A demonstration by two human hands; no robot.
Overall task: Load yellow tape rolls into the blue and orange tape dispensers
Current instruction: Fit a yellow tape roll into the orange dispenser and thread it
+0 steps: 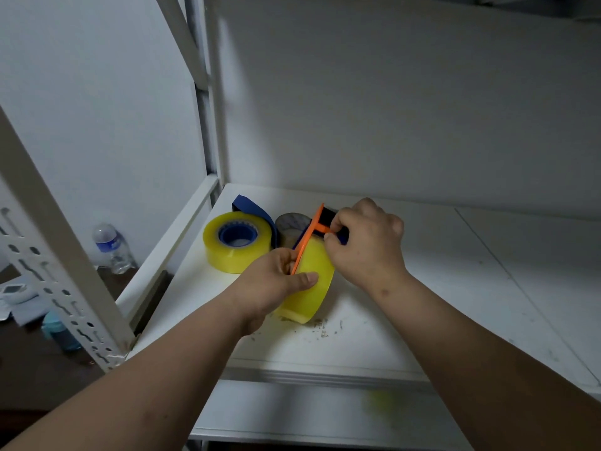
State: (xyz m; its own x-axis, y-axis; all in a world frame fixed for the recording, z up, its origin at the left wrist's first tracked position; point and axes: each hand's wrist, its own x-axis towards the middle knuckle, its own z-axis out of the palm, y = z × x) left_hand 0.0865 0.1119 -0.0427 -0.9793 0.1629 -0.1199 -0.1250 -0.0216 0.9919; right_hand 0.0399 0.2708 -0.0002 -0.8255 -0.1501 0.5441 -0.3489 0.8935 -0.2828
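Observation:
A yellow tape roll (312,288) stands on edge on the white shelf (422,288), with the orange dispenser (309,237) lying against its left face. My left hand (276,284) grips this roll, thumb across its yellow band. My right hand (364,242) pinches the dispenser's orange and black top end. Further left, another yellow roll (237,255) lies flat with the blue dispenser's hub (237,234) in its core and a blue arm (257,211) behind it.
A greyish roll (291,227) stands behind the two yellow ones. Small debris (320,328) is scattered on the shelf near the front. White perforated shelf posts (58,255) rise at the left. A water bottle (112,249) stands on a dark surface beyond them.

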